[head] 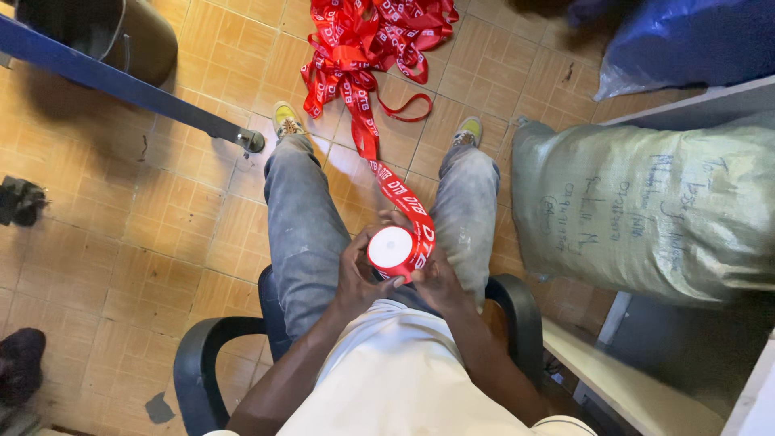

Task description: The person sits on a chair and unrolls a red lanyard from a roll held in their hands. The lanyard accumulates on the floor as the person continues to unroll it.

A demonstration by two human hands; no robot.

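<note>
Over the lap, the left hand (355, 278) and right hand (436, 282) clamped their fingers round a light, rigid roll of slippery red printed ribbon (393, 250), best gripped by its flat white sides, its tail trailing to the far floor.

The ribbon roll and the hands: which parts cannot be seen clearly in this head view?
- Ribbon roll: only its white end face shows; the left hand and right hand cover its sides.
- Palms and most fingertips: hidden behind the roll.
- Loose ribbon pile on the floor: cut off by the top edge.
- Grey sack: cut off by the right edge.
- Chair seat: hidden under the person's body.
</note>
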